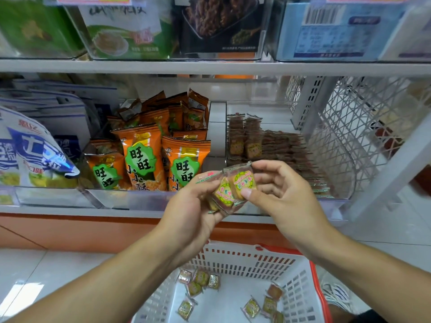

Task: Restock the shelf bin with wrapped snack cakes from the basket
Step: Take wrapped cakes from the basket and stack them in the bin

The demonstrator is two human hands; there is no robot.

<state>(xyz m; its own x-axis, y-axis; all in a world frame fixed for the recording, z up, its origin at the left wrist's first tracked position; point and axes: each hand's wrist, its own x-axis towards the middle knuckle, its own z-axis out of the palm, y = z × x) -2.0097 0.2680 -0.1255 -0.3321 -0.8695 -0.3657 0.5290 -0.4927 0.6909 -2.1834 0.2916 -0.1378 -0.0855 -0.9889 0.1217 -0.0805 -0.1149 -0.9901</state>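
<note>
Clear-wrapped snack cakes pinched between left hand and right hand, fingers curled round them, near the shelf bin front. More loose below in white basket.

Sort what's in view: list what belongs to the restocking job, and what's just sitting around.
Part of the job:
- snack cakes in hand, held by left hand and right hand
- shelf bin of stocked cakes
- basket with loose cakes

Just there:
- orange snack bags
- blue-and-white bags
- upper-shelf packets
- white mesh rack
</note>
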